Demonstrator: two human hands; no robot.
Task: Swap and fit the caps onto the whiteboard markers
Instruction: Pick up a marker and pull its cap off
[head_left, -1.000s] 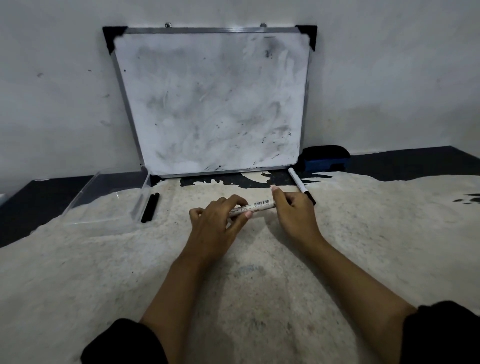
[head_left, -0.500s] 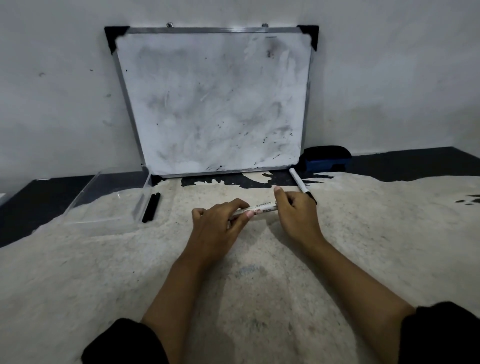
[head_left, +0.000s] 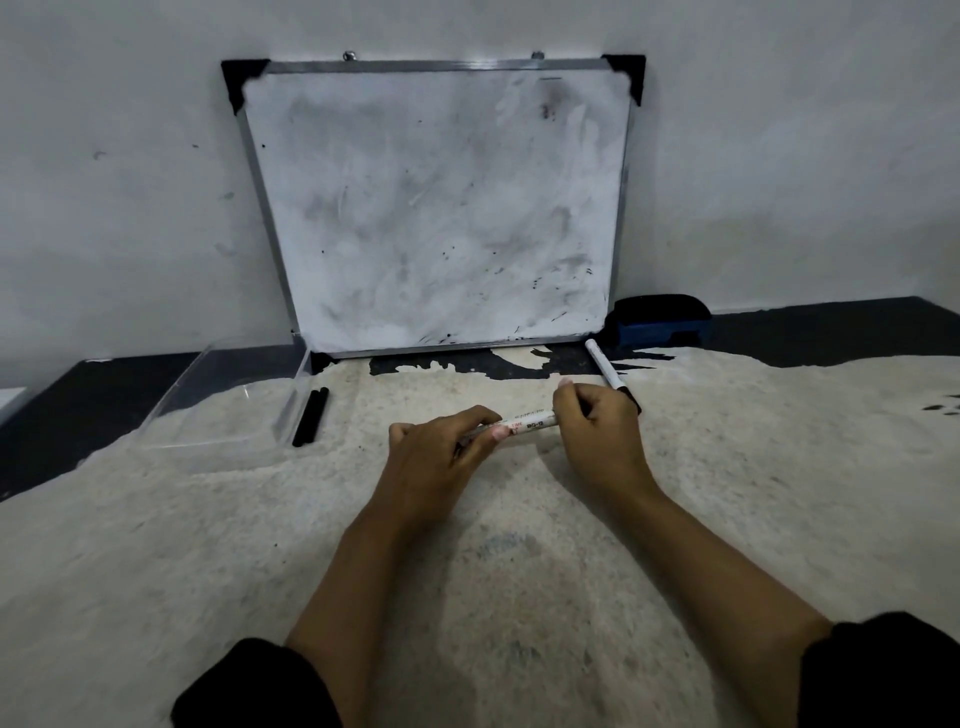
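Both hands hold one white whiteboard marker (head_left: 524, 423) level above the middle of the bench (head_left: 156, 519), which is covered with a pale mottled cloth. The left hand (head_left: 441, 457) curls its fingers round the marker's left end, and the right hand (head_left: 597, 431) pinches the right end; whether a cap sits inside either grip cannot be told, since the fingers hide both ends.

A second marker (head_left: 605, 369), white-barrelled with a dark end, lies on the bench just behind the right hand, toward the rear edge. Two black caps (head_left: 310, 417), or what look like caps, lie side by side beside a clear plastic tray (head_left: 218, 410) near the left rear of the bench.

Judging from this, the task is early or midway: one marker is being worked on, the other waits, and the loose black pieces are not yet fitted. A smudged whiteboard (head_left: 436, 208) leans on the wall, with a blue eraser (head_left: 657, 327) at its right foot.
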